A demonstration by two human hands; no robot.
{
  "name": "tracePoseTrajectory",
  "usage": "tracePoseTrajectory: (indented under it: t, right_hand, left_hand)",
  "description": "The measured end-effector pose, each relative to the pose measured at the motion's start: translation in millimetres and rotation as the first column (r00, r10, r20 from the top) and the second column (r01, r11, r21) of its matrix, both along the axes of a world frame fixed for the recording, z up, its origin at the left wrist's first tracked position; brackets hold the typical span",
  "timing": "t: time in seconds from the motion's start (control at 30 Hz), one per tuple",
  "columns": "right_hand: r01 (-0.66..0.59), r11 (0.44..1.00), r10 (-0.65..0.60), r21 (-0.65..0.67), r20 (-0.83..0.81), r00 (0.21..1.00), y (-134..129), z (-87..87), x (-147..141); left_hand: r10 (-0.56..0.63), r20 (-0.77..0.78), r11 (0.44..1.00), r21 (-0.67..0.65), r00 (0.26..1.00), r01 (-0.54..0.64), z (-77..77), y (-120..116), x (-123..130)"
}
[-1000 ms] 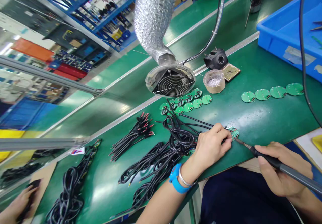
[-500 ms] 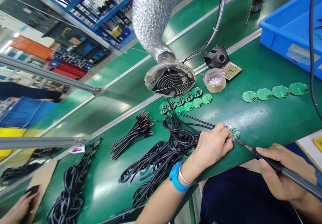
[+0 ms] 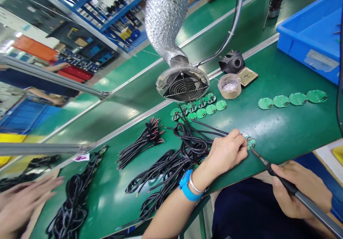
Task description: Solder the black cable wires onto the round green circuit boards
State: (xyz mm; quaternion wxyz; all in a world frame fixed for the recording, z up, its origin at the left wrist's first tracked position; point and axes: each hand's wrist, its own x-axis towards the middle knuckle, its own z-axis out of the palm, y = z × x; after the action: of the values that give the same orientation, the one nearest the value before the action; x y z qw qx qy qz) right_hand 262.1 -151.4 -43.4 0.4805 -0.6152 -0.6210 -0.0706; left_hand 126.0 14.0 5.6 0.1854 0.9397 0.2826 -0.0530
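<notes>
My right hand (image 3: 300,189) is closed around the dark handle of a soldering iron (image 3: 285,181). The iron's tip is at the edge of a small green circuit board (image 3: 250,142), where a short red wire shows. My left hand (image 3: 227,149) has its fingers pinched at the board's left side, on the end of a black cable (image 3: 211,129) that runs off to the left. The fingertips partly hide the join between wire and board. Coiled black cables (image 3: 190,144) lie just left of my left hand.
Rows of green boards (image 3: 200,113) lie under a fume extractor (image 3: 184,85). More boards (image 3: 298,98) line up at right, near a blue bin (image 3: 308,49). A solder pot (image 3: 229,86) and iron holder (image 3: 232,62) stand behind. Another person's hands (image 3: 29,199) are at far left.
My hands stay almost in place, the soldering iron still at the board. At far left, the other person's hands have come further into view, blurred. Another person's arms now show in the background.
</notes>
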Motion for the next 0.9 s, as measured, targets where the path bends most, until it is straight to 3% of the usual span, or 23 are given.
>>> tracePoseTrajectory:
  t: [0.23, 0.4, 0.5, 0.6, 0.73, 0.9]
  right_hand:
    - [0.036, 0.998, -0.046, -0.056, -0.182, 0.982, -14.3, -5.0, 9.7]
    - [0.057, 0.998, -0.048, 0.033, -0.233, 0.971, -12.8, -10.5, 24.5]
    - [0.084, 0.993, -0.065, 0.087, -0.202, 0.977, -2.7, -4.8, 40.2]
    - [0.095, 0.979, -0.069, 0.178, -0.148, 0.987, 27.4, 13.6, 58.2]
    - [0.045, 0.979, -0.027, 0.201, -0.089, 0.996, 98.8, 37.4, 76.2]
    - [-0.120, 0.993, 0.119, -0.010, -0.054, 0.991, 172.2, 33.9, 92.0]
  left_hand:
    - [0.002, -0.007, 1.000, 0.007, 1.000, -0.002, -3.4, -0.9, 0.6]
    - [-0.003, 0.008, 1.000, 0.013, 1.000, 0.003, -3.8, -0.9, -0.6]
    - [-0.007, 0.021, 1.000, 0.017, 1.000, 0.007, -4.0, -0.3, -2.0]
    - [-0.014, 0.022, 0.999, 0.030, 1.000, 0.014, -5.5, -0.5, -2.8]
    - [-0.021, 0.030, 0.997, 0.071, 0.999, 0.018, -9.8, -4.7, -5.1]
    - [-0.024, 0.182, 0.984, 0.180, 0.983, -0.009, -7.9, -13.7, -19.3]
